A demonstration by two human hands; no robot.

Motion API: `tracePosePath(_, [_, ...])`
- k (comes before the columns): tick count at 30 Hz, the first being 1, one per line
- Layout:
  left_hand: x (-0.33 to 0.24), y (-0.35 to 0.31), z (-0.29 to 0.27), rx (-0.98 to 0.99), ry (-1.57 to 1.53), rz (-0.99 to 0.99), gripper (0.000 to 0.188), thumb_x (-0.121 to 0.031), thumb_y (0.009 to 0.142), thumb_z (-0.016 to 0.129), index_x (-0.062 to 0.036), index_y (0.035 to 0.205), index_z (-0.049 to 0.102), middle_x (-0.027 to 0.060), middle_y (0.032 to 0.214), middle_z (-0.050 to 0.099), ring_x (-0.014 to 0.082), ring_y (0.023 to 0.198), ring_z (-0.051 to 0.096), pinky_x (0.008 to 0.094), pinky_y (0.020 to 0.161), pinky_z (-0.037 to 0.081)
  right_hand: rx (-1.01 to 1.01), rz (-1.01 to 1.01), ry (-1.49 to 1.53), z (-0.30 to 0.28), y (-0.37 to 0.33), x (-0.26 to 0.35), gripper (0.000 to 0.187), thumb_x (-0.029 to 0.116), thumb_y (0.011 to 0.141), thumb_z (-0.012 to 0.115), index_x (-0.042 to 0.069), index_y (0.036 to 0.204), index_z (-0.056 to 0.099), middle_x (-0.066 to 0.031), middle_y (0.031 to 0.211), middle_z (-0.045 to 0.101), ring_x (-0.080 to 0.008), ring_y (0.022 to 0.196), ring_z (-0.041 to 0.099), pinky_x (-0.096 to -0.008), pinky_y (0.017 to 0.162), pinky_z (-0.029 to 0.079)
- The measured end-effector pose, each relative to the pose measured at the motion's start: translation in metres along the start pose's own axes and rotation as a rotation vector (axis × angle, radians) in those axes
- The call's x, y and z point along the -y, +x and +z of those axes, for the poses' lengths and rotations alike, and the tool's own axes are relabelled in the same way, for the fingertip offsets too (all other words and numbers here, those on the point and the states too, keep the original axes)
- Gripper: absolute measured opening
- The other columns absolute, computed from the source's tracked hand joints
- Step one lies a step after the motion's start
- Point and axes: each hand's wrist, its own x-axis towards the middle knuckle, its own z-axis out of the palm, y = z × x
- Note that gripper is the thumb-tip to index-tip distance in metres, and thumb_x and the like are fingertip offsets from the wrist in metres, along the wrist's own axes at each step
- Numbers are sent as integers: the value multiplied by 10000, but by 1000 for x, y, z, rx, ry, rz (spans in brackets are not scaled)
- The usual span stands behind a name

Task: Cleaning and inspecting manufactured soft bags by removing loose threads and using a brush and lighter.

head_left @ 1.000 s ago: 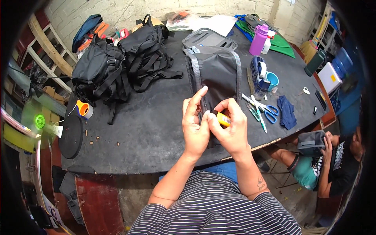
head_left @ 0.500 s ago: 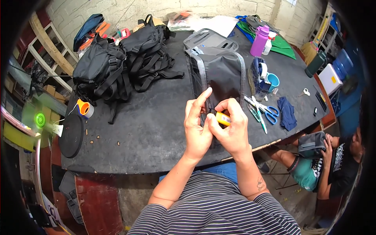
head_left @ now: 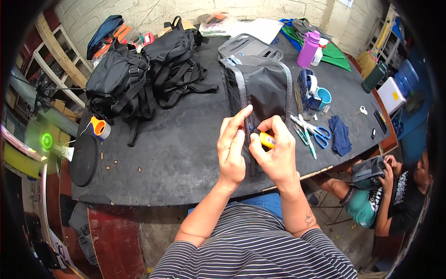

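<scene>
A dark grey bag (head_left: 265, 88) with grey-trimmed edges lies on the table in front of me. My right hand (head_left: 278, 149) is closed around a small yellow lighter (head_left: 266, 140), its dark top end turned toward the bag's near edge. A small bluish spot shows by that end; whether it is a flame I cannot make out. My left hand (head_left: 232, 153) is at the same edge, index finger stretched along the trim and the other fingers curled in. The edge runs between the two hands, partly hidden by the fingers.
Black strapped bags (head_left: 123, 79) lie at the left. Right of my hands are blue-handled scissors (head_left: 321, 136), green-handled snips (head_left: 310, 142), a navy cloth (head_left: 340, 135) and a turquoise cup (head_left: 324, 96). A purple bottle (head_left: 308, 50) stands behind. Another person (head_left: 395, 195) sits right, holding a bag.
My right hand and the lighter have shifted slightly right, away from the left thumb. The gap between my hands has widened, showing more of the bag's edge.
</scene>
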Motion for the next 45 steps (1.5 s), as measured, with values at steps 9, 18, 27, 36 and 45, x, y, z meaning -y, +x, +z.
tracePosePath(9, [2, 1, 1, -58, -49, -47, 374, 11, 892, 542, -63, 1253, 600, 15, 932, 506, 78, 795, 475, 203, 726, 409, 161, 190, 345, -7, 0, -14, 244, 106, 797, 739, 18, 879, 527, -36, 757, 555, -70, 693, 552, -228, 590, 446])
tracePosePath(18, [-1, 8, -2, -31, -9, -40, 491, -361, 1002, 349, -3, 1238, 587, 41, 937, 609, 99, 804, 541, 247, 749, 443, 42, 291, 630, -12, -2, -18, 172, 64, 863, 660, 25, 967, 529, 12, 848, 554, -34, 743, 517, -186, 672, 427])
tracePosePath(27, [-2, 5, -5, 57, -26, -69, 948, -736, 904, 94, 5, 1275, 554, 66, 963, 611, 148, 864, 563, 291, 807, 445, -11, 56, 70, -1, -4, -9, 284, 78, 728, 695, -2, 912, 494, -135, 821, 530, -309, 660, 555, -374, 615, 487])
tracePosePath(36, [0, 5, -2, 17, -31, 4, 790, -595, 982, 157, 11, 1240, 593, 73, 917, 564, 150, 789, 549, 284, 719, 462, -43, -21, -5, -1, -1, -6, 312, 70, 737, 679, 3, 962, 473, -143, 846, 506, -350, 684, 567, -397, 616, 488])
tracePosePath(45, [-6, 5, 4, -138, 122, -34, 370, 77, 828, 621, -63, 1169, 652, 12, 862, 593, 66, 720, 552, 217, 646, 481, -238, -149, 339, -15, -7, -31, 344, 100, 779, 740, 26, 1004, 491, -46, 937, 493, -89, 639, 409, -225, 585, 374])
